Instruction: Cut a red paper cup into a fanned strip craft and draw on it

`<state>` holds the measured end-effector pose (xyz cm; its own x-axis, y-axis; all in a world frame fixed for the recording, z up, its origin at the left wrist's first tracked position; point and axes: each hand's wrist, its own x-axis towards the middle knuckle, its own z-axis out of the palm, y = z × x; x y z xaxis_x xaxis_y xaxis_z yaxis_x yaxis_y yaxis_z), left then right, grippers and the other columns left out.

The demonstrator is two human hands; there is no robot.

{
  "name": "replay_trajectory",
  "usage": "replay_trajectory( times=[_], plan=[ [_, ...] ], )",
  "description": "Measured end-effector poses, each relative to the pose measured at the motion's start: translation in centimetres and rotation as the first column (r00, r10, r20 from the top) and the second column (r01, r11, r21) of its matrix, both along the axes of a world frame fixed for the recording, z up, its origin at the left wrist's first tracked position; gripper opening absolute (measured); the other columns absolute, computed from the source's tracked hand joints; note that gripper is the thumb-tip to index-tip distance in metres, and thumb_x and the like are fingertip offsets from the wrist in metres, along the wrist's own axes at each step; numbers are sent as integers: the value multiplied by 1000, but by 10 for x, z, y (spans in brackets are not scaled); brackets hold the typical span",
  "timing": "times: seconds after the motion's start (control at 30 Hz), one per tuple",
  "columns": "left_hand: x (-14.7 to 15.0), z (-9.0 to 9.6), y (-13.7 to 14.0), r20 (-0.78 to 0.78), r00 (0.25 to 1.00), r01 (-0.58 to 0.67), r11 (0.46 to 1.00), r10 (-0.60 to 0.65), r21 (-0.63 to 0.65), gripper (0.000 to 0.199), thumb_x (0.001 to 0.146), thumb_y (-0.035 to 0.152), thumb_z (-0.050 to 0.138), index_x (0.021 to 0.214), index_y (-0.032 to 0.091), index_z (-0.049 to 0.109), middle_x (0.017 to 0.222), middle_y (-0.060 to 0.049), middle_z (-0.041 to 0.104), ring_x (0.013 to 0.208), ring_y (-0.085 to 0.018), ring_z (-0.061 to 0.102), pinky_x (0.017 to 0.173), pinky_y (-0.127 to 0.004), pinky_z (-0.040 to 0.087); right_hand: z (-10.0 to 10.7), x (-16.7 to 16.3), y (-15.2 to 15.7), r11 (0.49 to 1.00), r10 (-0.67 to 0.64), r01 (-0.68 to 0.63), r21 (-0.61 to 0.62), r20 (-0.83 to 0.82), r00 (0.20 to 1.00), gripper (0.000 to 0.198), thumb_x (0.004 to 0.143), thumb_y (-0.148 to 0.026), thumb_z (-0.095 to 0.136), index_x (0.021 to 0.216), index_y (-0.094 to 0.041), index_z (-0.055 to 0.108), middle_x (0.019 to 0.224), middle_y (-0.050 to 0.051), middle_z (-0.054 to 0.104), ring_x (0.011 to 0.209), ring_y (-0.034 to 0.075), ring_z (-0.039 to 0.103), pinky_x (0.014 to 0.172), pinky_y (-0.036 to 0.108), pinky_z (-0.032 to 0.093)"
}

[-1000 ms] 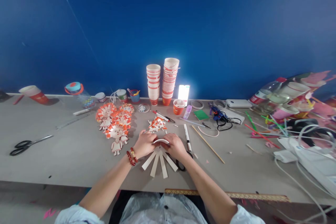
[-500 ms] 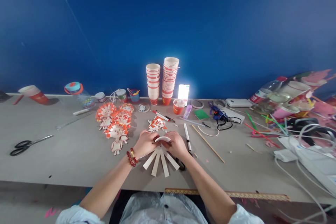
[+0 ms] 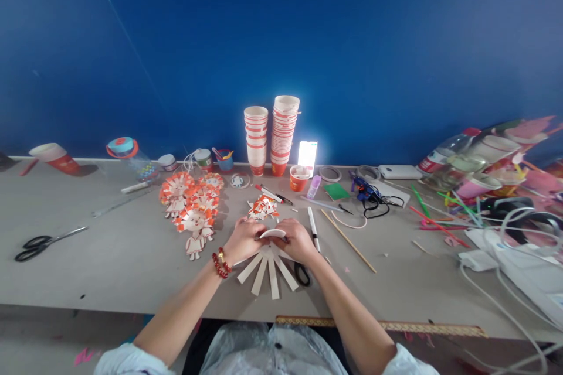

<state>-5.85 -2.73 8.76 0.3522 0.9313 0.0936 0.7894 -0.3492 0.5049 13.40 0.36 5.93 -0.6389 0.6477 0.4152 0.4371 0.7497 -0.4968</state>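
The left hand (image 3: pixel 243 238) and right hand (image 3: pixel 299 239) meet at table centre, fingers curled narrow on a white paper cup cut into splayed strips (image 3: pixel 269 263); each pinches the curved rim between them, though how firmly is hard to tell. 4 strips fan toward 6 o'clock on the grey table (image 3: pixel 109 258). Black-handled scissors (image 3: pixel 301 274) lie partly under the right wrist. At 12 o'clock stand 2 stacks of red-and-white paper cups (image 3: pixel 271 136); at 10 o'clock lie orange paper-cup dolls (image 3: pixel 192 203).
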Motion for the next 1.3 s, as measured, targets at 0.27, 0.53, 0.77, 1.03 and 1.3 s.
replay_trajectory(
  times=[0.27,0.53,0.77,1.03,1.3],
  plan=[
    [-1,-1,2,97,995,-31,999,32,-9,10,85,28,62,78,21,63,75,3,67,75,-15,62,85,-28,38,6,3,0,995,-90,91,-41,24,996,21,91,-33,60,76,-19,65,69,1,65,68,17,59,70,26,37],
    [-2,-1,1,141,986,-88,996,90,-18,10,86,26,58,78,23,63,82,2,69,83,-17,62,95,-34,34,13,4,-3,989,-89,102,-103,123,988,13,86,-26,65,75,-18,68,64,0,66,61,15,60,58,22,33],
    [-3,-3,5,164,982,-89,995,97,-53,14,86,31,58,76,22,62,78,4,67,77,-15,61,95,-33,34,9,0,-3,987,-117,127,-101,104,988,10,89,-27,63,86,-19,68,71,2,70,69,18,63,68,25,40],
    [-5,-1,8,184,979,-76,994,89,-76,19,82,33,59,68,20,61,68,3,62,72,-16,57,82,-28,38,6,-1,-2,989,-130,134,-68,68,989,14,89,-27,63,76,-21,61,68,0,65,70,18,62,76,28,43],
    [-2,4,4,243,967,-63,995,78,-71,13,82,31,60,74,21,63,73,1,66,72,-16,60,74,-26,43,4,2,-1,994,-103,104,-23,46,994,14,91,-26,57,78,-22,59,66,-2,64,59,15,58,98,38,40]
  ],
)
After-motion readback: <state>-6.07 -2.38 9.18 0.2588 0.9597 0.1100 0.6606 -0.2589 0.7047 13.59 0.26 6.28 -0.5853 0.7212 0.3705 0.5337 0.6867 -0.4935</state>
